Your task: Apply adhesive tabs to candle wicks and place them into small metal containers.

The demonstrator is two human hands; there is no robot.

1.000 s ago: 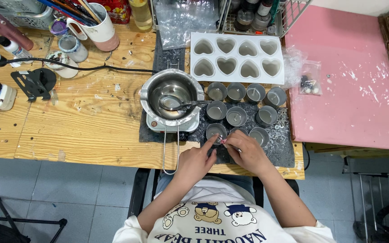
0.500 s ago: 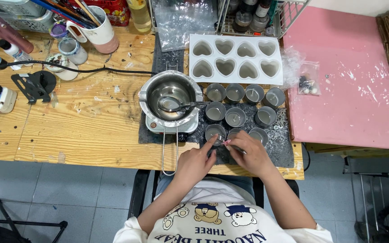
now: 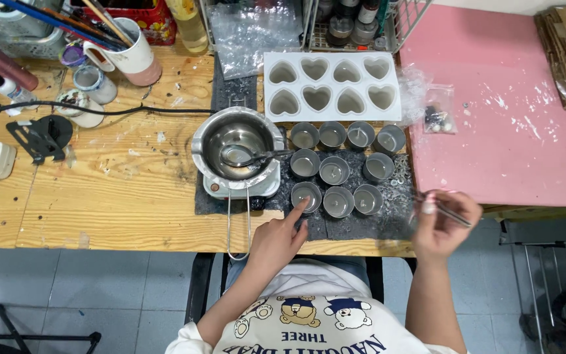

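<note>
**A:** What do I have under the hands right now?

**B:** My left hand (image 3: 276, 239) is curled with only the index finger out, and that fingertip sits at the near rim of a small metal tin (image 3: 306, 195). It grips nothing. That tin is the left one in the front row of 3, on the dark mat (image 3: 401, 219) at the worktop (image 3: 113, 196) edge, just right of the pot's wire handle (image 3: 238, 223).

**A:** And the other side?

**B:** My right hand (image 3: 441, 223) is off past the right end of the mat, fingers closed on a thin metal tool (image 3: 450, 213), tweezers by the look of it. It slants up-left to down-right across the fingers.

**A:** Which way does the tin lie?

**B:** Straight ahead of the left fingertip, touching or nearly so. From the right hand it lies well to the left, with the 2 other front tins between. So the left is far nearer.

**A:** What else is close by?

**B:** 10 tins in all, in rows. Behind them is a white mould (image 3: 332, 85) with 8 heart cavities. Left of the tins a steel pot (image 3: 237, 141) sits on a small heater, with a spoon inside.
</note>
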